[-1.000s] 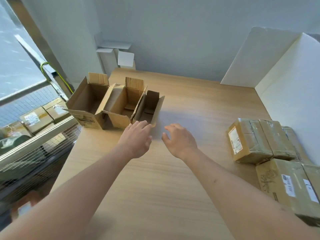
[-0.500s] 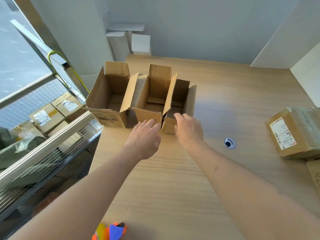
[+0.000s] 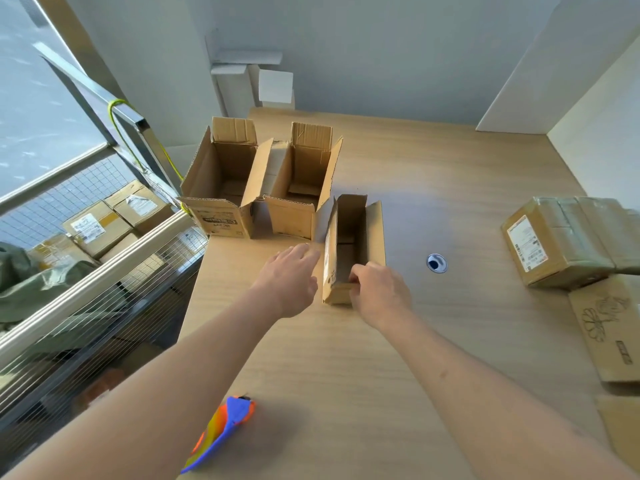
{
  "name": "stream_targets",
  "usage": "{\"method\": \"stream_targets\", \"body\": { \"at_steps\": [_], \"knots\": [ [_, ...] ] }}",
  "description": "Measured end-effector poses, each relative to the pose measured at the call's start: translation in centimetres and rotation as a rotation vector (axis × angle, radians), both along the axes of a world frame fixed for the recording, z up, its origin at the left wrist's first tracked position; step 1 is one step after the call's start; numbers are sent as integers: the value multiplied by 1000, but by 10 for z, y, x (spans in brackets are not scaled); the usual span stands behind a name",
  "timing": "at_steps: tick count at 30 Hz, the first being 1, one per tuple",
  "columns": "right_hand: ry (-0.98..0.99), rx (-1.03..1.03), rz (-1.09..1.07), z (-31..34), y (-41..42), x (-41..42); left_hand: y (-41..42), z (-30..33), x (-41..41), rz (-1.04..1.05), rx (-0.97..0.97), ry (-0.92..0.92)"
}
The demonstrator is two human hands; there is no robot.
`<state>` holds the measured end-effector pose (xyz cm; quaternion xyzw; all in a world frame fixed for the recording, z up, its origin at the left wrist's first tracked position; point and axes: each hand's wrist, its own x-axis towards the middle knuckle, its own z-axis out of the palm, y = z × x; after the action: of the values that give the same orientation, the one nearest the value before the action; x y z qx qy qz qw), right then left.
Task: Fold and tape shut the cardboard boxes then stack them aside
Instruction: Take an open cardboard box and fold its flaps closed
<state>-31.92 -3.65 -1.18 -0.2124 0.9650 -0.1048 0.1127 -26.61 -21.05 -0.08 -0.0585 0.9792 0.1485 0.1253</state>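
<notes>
Three open cardboard boxes stand on the wooden table (image 3: 346, 358). The narrow box (image 3: 349, 244) sits nearest me, pulled away from the other two. My right hand (image 3: 379, 292) grips the near end wall of this narrow box, fingers curled over its edge. My left hand (image 3: 289, 275) lies flat just left of it, fingers straight, fingertips near the box's left wall. Behind stand a middle open box (image 3: 301, 188) and a larger left open box (image 3: 221, 188), flaps up.
Taped parcels (image 3: 568, 240) lie at the table's right, with flat cardboard (image 3: 609, 327) nearer me. A round cable hole (image 3: 436, 263) is right of the narrow box. An orange and blue tool (image 3: 225, 427) lies at the near edge. A wire-mesh railing (image 3: 104, 271) borders the left.
The narrow box has come out of the row toward me, held by my right hand. My left hand stays beside it. The camera has tilted further down.
</notes>
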Motion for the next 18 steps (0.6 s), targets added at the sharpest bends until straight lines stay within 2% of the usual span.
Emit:
{"method": "stream_targets", "body": {
  "at_steps": [8, 12, 18],
  "knots": [
    [-131, 53, 83, 10, 59, 77, 47, 3, 63, -88, -67, -103],
    [-180, 90, 133, 10, 90, 107, 67, -5, 99, -38, -79, -104],
    [-102, 79, 49, 8, 117, 142, 87, -8, 153, 23, 11, -64]
  ]
}}
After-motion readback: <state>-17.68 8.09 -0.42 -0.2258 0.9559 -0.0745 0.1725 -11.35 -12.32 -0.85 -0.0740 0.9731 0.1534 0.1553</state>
